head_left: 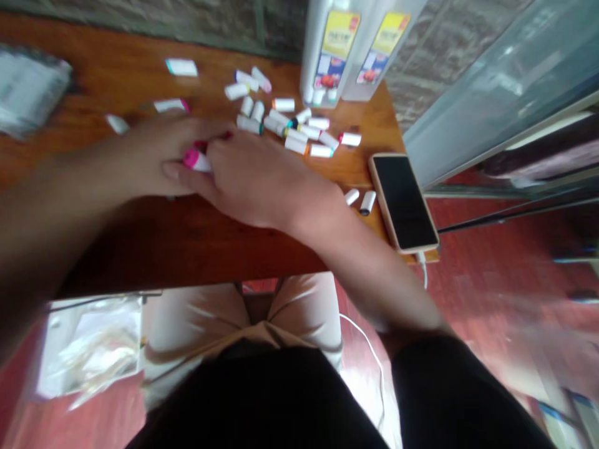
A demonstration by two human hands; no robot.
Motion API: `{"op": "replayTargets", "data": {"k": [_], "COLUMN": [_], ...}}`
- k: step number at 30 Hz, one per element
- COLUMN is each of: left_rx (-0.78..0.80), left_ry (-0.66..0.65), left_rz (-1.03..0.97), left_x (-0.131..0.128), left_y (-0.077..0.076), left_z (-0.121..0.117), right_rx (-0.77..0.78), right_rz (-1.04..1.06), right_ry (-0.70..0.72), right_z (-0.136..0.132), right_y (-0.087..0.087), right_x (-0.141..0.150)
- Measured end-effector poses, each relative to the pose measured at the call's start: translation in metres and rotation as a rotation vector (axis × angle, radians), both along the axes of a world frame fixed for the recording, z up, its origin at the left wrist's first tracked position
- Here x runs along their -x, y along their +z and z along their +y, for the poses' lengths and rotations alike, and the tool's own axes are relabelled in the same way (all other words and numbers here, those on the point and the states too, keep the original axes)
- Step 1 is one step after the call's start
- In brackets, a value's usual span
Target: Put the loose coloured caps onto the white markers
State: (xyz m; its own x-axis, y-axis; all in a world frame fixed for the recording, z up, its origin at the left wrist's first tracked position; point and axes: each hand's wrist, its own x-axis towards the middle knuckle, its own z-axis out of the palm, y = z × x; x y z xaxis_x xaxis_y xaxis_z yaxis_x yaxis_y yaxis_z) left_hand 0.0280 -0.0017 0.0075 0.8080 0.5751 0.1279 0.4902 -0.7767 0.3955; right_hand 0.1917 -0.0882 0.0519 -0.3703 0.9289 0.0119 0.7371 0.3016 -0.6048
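Note:
My right hand (257,174) is closed, with a short white cylinder with a pink end (199,160), like a marker cap, between its thumb and fingers. Against it lies my left hand (175,146), its fingers mostly hidden behind the right, so what it grips is unclear. A bit of dark pink shows between the two hands. Just beyond the left hand are a white piece with a pink end (171,105) and a blurred white piece (117,124). Several similar white cylinders with coloured ends (296,145) lie scattered beyond the right hand.
Two bottles with yellow labels (325,53) stand at the back right of the wooden table (224,249). A phone (405,202) with a white cable lies at the right edge, beside two white pieces (367,203). A blurred grey-white packet (30,90) is far left.

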Motion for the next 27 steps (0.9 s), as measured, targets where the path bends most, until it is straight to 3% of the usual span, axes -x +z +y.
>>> {"op": "replayTargets", "data": {"k": [2,3,5,10,15,18,22,27], "left_rx": [0.068,0.024,-0.052,0.126,0.447,0.582,0.497,0.421], "left_ry": [-0.073,-0.025,0.12,0.071,-0.114,-0.104,-0.043,0.006], "left_rz": [0.082,0.112,0.168,0.007,-0.226,-0.306,-0.281,-0.209], "left_x": [0.0,-0.001,-0.003,-0.011,-0.017,-0.019,-0.02,-0.021], "left_y": [0.001,0.001,0.001,-0.001,-0.001,0.0,0.002,0.005], "left_z": [-0.004,-0.008,-0.014,-0.017,-0.019,-0.022,-0.023,-0.023], "right_rx": [-0.001,-0.003,-0.025,-0.092,0.236,0.384,0.473,0.557], "right_rz": [-0.067,-0.071,-0.049,0.006,0.288,0.461,0.571,0.616], "right_ry": [0.142,0.197,0.213,0.161,0.117,0.109,0.066,0.11], "right_z": [0.0,0.0,0.003,0.016,0.022,0.025,0.032,0.04], "right_y": [0.002,0.001,-0.004,-0.018,-0.016,-0.014,-0.023,-0.036], "right_x": [-0.004,-0.006,-0.01,-0.015,-0.022,-0.024,-0.025,-0.028]}}
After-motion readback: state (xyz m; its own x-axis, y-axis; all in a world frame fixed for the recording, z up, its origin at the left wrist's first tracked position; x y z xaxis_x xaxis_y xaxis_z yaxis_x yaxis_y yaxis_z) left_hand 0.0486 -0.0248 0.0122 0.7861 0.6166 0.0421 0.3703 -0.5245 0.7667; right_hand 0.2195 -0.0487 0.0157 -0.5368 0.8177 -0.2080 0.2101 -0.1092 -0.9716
